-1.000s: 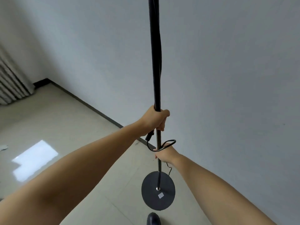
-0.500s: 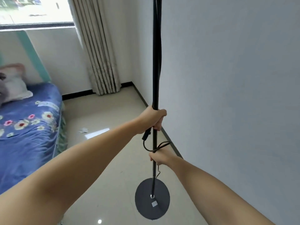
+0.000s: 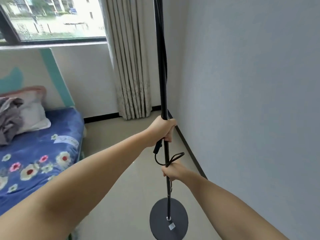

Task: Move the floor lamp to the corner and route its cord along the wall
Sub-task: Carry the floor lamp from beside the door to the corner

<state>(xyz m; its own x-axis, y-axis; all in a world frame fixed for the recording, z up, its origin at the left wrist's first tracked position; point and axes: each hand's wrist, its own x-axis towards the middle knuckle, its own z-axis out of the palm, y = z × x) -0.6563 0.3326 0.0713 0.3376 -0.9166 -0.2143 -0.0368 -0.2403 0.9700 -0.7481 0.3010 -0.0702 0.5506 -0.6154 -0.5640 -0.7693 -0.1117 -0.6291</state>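
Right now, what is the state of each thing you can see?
Lamp pole: upright, held by both hands.
Left hand: closed on the pole, higher.
Right hand: closed on pole and cord, lower.
Cord: looped, not routed.
Base: near the wall.
Curtain: drawn aside in the corner.

A bedroom in a home. Shown by a bed (image 3: 39, 153) with a blue flowered sheet and a pillow (image 3: 32, 113) at its head, with crumpled grey cloth (image 3: 8, 118) beside the pillow. Also by pleated beige curtains (image 3: 129, 66) hanging to the tiled floor (image 3: 121, 170) beside a window (image 3: 55, 18), plain pale walls (image 3: 251, 101) and dark skirting (image 3: 188, 149).
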